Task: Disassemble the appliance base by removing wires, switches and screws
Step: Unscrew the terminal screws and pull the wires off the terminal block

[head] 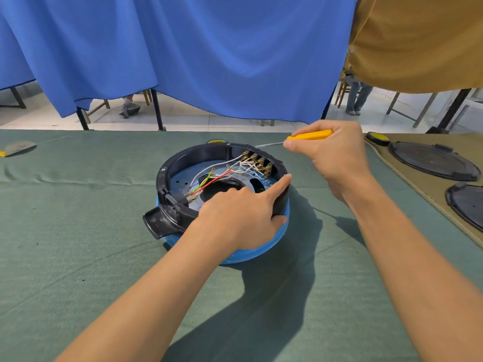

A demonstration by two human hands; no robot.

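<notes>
The base (167, 178) is sitting mid-desk (78, 257). The left hand (243, 215) is steadying it, index finger straight beside a rim screw (285, 175). The right hand (332, 158) fingers are curling round the screwdriver (311, 135). If the tip is slipping off, it may be stabbing that finger.

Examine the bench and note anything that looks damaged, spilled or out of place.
Nothing stands out. The appliance base lies open with its wires exposed, as the job demands. The left hand rests on its rim, and the right hand holds the yellow screwdriver clear of it.
</notes>
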